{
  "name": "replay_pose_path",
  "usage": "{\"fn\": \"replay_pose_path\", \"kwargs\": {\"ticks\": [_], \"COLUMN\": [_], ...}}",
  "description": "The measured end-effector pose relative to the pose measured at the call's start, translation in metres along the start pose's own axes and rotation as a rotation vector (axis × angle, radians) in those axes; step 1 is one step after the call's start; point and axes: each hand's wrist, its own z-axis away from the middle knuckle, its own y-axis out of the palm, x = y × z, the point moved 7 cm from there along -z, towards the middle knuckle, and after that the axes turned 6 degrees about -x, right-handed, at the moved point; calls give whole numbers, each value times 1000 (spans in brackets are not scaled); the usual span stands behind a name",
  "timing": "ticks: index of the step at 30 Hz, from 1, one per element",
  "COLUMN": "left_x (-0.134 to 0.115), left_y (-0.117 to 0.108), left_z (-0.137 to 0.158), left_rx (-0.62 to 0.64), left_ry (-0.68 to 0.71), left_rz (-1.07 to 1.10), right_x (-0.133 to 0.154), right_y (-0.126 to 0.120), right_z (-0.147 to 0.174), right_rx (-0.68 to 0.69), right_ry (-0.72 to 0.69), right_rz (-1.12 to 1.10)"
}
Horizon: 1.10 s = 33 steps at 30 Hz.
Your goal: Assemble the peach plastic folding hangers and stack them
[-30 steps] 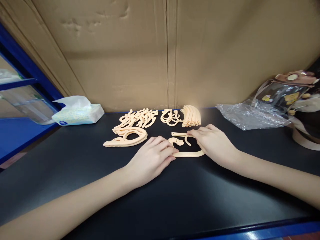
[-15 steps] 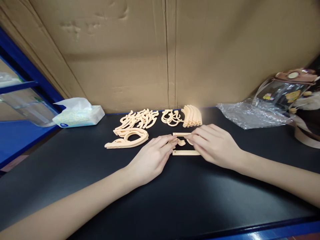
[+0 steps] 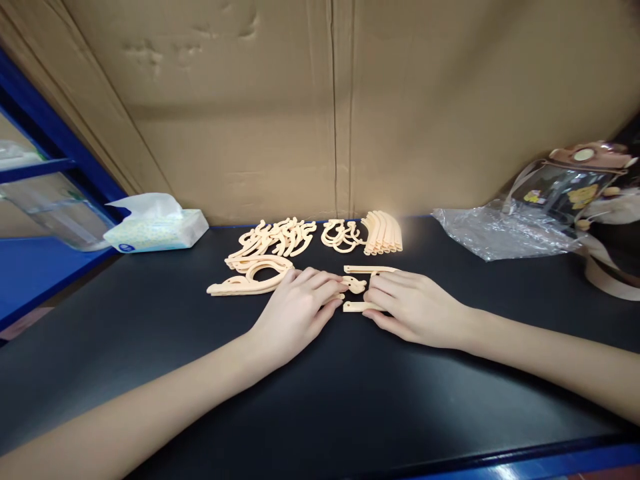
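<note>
My left hand [image 3: 300, 310] rests low over the table, its fingers closed on a cream plastic hanger piece mostly hidden under them. Just off its fingertips is the rounded, holed end of a small cream part [image 3: 355, 285]. Facing it, my right hand [image 3: 420, 310] has curled fingers closed around cream hanger arms. The upper arm [image 3: 367, 269] pokes out past the knuckles, and the lower arm [image 3: 353, 307] sticks out by the thumb. Its fingers hide how these pieces meet. A stack of folded cream hangers [image 3: 235, 287] lies beside my left hand.
Along the back of the black table [image 3: 320, 413] lie a pile of curved cream arms [image 3: 280, 237], several hooks [image 3: 341, 236] and a row of arms [image 3: 384, 233]. A tissue box [image 3: 157, 230] stands left; a clear plastic bag [image 3: 500, 230] and a bottle [image 3: 565, 183] sit right.
My right hand has shifted slightly left and down, closing over the arms. My left hand has moved a little left, and the small holed part between the hands shows more.
</note>
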Motion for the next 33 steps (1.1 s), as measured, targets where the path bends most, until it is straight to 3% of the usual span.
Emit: {"fn": "replay_pose_path", "kwargs": {"ticks": [16, 25, 33], "left_x": [-1, 2, 6], "left_y": [-4, -10, -12], "left_z": [-3, -1, 1], "left_rx": [-53, -102, -149], "left_ry": [-2, -62, -111], "left_rz": [50, 57, 193], "right_x": [7, 6, 2], "right_y": [-1, 1, -3], "right_z": [2, 5, 2], "right_rx": [-11, -8, -33], "right_ry": [-45, -4, 48], "right_rz": [-45, 33, 66]}}
